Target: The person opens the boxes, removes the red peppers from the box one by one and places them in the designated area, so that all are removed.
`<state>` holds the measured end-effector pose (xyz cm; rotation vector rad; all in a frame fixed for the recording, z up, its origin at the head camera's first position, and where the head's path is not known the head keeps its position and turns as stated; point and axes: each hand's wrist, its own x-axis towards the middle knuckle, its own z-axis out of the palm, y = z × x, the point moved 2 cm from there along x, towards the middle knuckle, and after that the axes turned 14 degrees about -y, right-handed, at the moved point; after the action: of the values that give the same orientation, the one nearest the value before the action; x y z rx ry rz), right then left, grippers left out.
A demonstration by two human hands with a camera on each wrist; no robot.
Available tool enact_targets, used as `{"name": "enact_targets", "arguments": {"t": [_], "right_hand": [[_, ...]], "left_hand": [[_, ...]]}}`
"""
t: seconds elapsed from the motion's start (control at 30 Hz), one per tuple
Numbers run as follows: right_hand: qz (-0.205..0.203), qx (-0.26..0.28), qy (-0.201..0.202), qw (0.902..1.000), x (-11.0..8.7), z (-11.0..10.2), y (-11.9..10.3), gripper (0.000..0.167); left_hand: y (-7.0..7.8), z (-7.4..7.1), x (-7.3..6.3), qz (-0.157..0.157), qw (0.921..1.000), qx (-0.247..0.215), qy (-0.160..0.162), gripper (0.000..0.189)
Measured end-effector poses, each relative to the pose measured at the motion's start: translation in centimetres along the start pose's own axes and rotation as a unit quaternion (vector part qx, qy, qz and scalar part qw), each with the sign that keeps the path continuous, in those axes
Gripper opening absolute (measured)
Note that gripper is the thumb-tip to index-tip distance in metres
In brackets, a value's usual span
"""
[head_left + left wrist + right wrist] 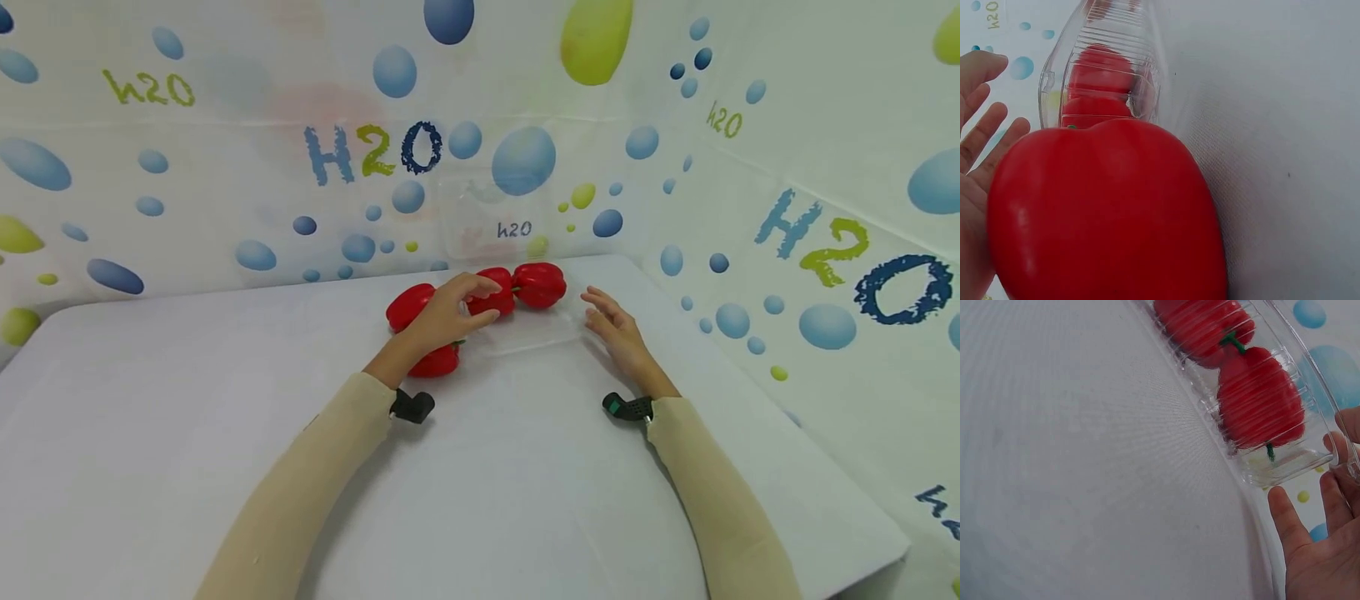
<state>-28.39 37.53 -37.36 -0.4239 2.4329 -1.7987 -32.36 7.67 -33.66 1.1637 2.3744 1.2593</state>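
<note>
A clear plastic clamshell box [525, 340] lies at the back of the table, its see-through lid [467, 218] raised against the backdrop. Two red bell peppers sit inside: one on the right [540, 286] and one beside it [495, 293], partly behind my left fingers. Outside, left of the box, are another red pepper [408, 307] and a nearer one [435, 362]. Over these and the box's left end hovers my left hand [438, 315], fingers loosely bent, holding nothing. My right hand [621, 337] is by the box's right end, fingers spread near its corner [1329, 459]; contact is unclear.
A white cloth covers the table [480, 500]. Behind it and along the right hangs a curtain [240, 183] printed with bubbles and H2O lettering. Small dark cameras sit on the left wrist [412, 407] and the right wrist [627, 407].
</note>
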Motion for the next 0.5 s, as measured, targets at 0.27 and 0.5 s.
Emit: {"name": "enact_targets", "arguments": {"t": [0.27,0.5], "right_hand": [[-0.011,0.009,-0.001,0.9999,0.0,-0.1,0.0,0.048],[-0.005,0.004,0.002,1.0,-0.1,0.0,-0.1,0.047]], "left_hand": [[-0.2,-0.2,0.6,-0.022,0.9997,0.008,-0.008,0.047],[-0.7,-0.7,1.3,-0.039,0.9989,0.022,-0.017,0.047]]}}
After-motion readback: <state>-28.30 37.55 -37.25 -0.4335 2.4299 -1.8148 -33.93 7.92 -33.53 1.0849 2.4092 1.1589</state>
